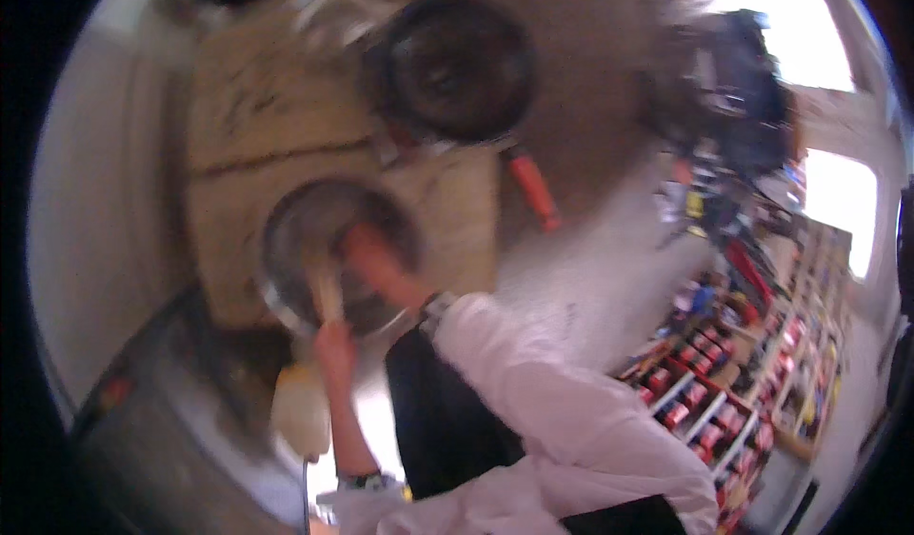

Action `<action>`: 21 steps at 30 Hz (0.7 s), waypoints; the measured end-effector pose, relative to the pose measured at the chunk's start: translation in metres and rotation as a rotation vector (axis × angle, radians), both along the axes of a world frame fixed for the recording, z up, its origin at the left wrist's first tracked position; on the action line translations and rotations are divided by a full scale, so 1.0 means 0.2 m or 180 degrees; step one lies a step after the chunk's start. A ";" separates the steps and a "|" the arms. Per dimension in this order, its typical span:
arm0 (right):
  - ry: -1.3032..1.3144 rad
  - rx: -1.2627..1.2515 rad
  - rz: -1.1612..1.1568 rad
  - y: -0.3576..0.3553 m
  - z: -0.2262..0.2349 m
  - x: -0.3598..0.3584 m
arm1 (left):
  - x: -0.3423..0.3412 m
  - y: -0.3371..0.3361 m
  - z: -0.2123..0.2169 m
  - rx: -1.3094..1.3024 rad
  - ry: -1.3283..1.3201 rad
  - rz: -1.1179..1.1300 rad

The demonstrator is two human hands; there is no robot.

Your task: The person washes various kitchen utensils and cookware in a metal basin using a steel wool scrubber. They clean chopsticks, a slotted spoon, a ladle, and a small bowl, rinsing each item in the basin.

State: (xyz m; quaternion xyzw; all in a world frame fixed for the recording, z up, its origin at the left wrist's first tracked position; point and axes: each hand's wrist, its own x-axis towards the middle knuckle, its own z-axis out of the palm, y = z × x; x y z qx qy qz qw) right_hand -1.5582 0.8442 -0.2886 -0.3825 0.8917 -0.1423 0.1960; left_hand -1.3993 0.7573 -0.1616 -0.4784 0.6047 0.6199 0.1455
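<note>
A round grey metal basin (273, 292) rests on the cardboard sheet (248, 226), in front of me. My left hand (333, 343) is closed at the basin's near rim around a pale, wooden-looking stick (327, 286), perhaps a brush handle. The stick reaches into the basin, and its far end is blurred. My right hand (374, 261) is down inside the basin, beside the stick. Motion smears its fingers, so whether it holds anything does not show.
Beyond the basin lies a large dark round pan (457, 69), with a clear plastic-looking vessel (338, 16) to its left. An orange-handled tool (535, 192) lies right of the cardboard. Near my left forearm is a cream plastic container (301, 411). Racks of red items (709, 411) stand at right.
</note>
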 end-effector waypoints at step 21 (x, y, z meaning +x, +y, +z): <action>-0.2045 -0.0645 -0.2702 -0.15 0.23 -0.02 | -0.15 0.27 0.28 -0.0582 -0.0290 0.0020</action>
